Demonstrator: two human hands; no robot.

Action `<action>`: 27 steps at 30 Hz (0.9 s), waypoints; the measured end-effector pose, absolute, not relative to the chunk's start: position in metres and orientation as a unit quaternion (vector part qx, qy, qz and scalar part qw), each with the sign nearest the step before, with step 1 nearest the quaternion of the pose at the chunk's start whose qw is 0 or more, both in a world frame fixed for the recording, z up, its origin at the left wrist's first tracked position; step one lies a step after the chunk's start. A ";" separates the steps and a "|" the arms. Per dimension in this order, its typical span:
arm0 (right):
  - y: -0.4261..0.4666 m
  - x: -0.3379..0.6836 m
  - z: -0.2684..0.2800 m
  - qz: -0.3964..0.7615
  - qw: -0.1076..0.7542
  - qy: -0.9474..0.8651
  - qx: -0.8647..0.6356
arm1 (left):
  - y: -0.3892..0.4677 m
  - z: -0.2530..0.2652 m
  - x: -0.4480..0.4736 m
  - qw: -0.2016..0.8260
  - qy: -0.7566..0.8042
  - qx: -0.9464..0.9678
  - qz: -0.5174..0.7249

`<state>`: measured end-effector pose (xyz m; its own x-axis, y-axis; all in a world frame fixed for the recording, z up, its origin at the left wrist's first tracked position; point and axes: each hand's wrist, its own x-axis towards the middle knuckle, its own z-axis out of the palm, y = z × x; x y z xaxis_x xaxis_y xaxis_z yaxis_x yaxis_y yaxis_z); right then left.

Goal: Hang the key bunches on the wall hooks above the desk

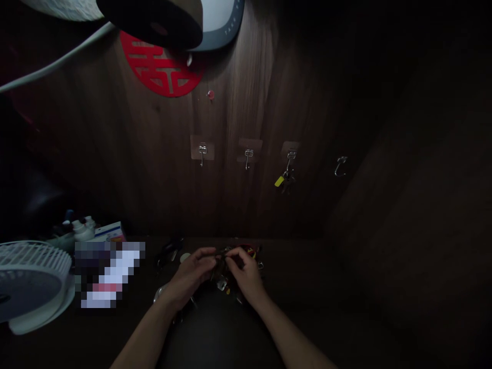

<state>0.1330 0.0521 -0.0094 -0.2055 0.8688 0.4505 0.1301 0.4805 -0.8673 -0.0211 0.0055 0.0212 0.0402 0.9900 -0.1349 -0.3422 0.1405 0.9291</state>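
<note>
Both hands meet over the dark surface at the lower middle of the head view. My left hand (194, 271) is closed, its thumb and fingers pinching a small dark metal piece of a bunch of keys (221, 283). From the other side my right hand (245, 267) pinches the same bunch between thumb and forefinger. Below the fingertips dangle several metal pieces and a small yellow bit. Red and yellow items lie just behind my right hand. Dim light and the fingers hide the exact point of grip.
Wall hooks (202, 151) line the wood panel; another key bunch with a yellow tag (279, 181) hangs from one. On the left stand a white fan (34, 282), a white bottle (83, 230) and a box (109, 232). A red round ornament (169, 77) is above.
</note>
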 end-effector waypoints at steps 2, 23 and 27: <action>0.053 0.130 -0.009 0.439 0.527 -0.618 -0.385 | 0.005 0.020 -0.021 0.612 0.438 0.388 0.532; 0.050 0.131 -0.001 0.511 0.536 -0.532 -0.410 | 0.011 0.016 -0.018 0.568 0.472 0.390 0.550; 0.043 0.133 0.002 0.377 0.549 -0.638 -0.387 | 0.013 0.013 -0.019 0.548 0.483 0.392 0.559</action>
